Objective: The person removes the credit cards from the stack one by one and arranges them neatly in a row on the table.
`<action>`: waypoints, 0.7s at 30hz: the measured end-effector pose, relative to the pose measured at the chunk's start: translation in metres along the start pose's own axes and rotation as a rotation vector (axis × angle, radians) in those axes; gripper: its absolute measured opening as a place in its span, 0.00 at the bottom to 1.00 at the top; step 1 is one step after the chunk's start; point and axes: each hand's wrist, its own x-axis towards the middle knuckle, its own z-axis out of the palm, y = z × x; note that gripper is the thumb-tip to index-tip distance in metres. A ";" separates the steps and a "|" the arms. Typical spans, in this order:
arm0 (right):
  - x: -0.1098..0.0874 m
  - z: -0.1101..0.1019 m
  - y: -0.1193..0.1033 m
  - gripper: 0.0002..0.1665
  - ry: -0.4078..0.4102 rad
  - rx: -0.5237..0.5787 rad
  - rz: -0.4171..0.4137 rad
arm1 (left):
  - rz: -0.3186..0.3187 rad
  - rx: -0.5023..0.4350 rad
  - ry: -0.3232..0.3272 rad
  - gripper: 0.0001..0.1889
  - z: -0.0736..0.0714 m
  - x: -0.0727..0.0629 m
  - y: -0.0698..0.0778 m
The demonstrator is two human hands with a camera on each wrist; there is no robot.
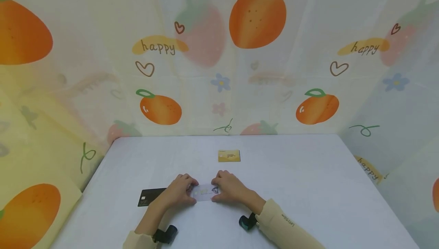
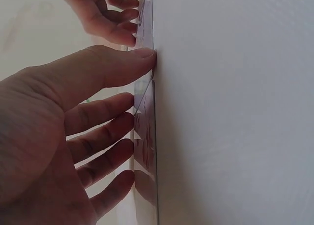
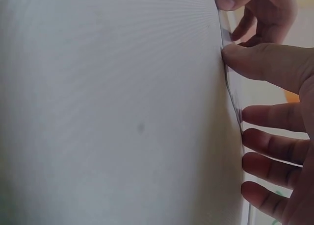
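A pale translucent card [image 1: 204,192] with a dark mark near its right end lies flat on the white table in the head view. My left hand [image 1: 180,191] holds its left end, the thumb [image 2: 130,63] at the near edge and the fingers spread along the far side. At its right end my right hand [image 1: 231,188] holds it the same way, with the thumb [image 3: 250,58] on the near edge. A black card [image 1: 150,196] with a chip and "VIP" lettering lies to the left, partly hidden behind my left hand and wrist.
Farther back on the table [image 1: 291,188] lies a gold card [image 1: 229,156]. A cloth printed with oranges [image 1: 257,20] hangs behind the table and along its sides. Small dark cameras [image 1: 247,222] are strapped to both wrists.
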 end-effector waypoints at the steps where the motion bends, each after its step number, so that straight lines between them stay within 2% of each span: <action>1: 0.000 0.000 0.000 0.31 0.000 -0.008 -0.002 | 0.001 -0.004 0.002 0.24 0.000 0.000 0.000; 9: 0.000 0.005 0.001 0.30 -0.006 -0.031 -0.017 | -0.014 -0.024 0.007 0.24 0.004 -0.001 0.000; 21: 0.002 0.005 0.002 0.30 0.020 -0.026 -0.025 | -0.025 -0.043 0.026 0.23 0.000 -0.002 0.003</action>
